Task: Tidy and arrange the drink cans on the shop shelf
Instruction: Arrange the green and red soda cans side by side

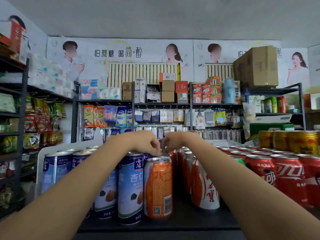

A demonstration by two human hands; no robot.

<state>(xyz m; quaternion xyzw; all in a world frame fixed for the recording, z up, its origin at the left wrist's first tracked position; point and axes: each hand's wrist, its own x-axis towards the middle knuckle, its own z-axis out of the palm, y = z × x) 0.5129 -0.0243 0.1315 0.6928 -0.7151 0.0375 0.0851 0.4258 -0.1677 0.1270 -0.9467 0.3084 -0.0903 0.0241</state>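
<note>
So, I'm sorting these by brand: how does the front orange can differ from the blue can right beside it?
The orange can is orange and silver with a QR code and barcode facing out; the blue can is dark blue on top, pale blue below, with nuts pictured. The blue can stands nearer the shelf's front edge and looks slightly taller. Both stand upright, touching side by side, with silver tops.

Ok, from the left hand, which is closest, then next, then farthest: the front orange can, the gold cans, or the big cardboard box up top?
1. Front orange can: right below the left hand.
2. Gold cans: far right, on the same shelf.
3. Big cardboard box: high on the back shelf, right side.
</note>
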